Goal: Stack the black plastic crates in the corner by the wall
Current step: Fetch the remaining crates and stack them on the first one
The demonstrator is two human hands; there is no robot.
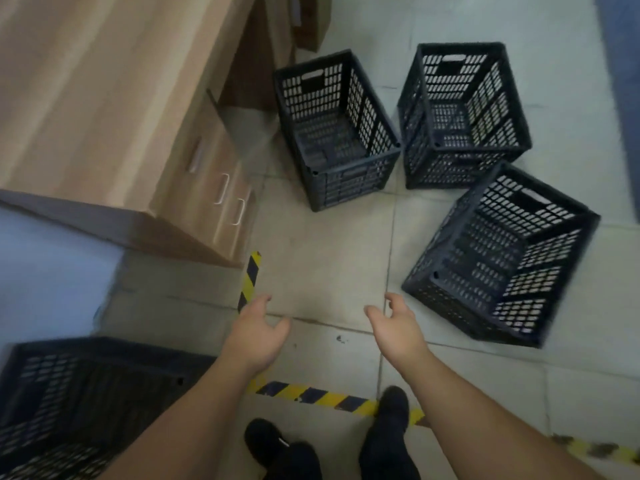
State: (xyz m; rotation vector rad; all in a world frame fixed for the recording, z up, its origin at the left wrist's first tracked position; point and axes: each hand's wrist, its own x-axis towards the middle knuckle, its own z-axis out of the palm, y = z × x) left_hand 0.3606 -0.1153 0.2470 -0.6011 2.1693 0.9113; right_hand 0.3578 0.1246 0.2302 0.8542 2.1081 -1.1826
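Note:
Three black perforated plastic crates stand open-side up on the tiled floor ahead: one beside the wooden cabinet, one to its right, and a nearer one at the right, turned askew. Another black crate sits at the lower left against the pale wall. My left hand and my right hand reach forward over the bare floor between the crates. Their fingers are relaxed and hold nothing. My right hand is just left of the nearest crate's corner.
A wooden cabinet with metal drawer handles fills the upper left. Yellow-black hazard tape runs across the floor in front of my dark shoes, with a second strip leading toward the cabinet. A blue surface edges the top right.

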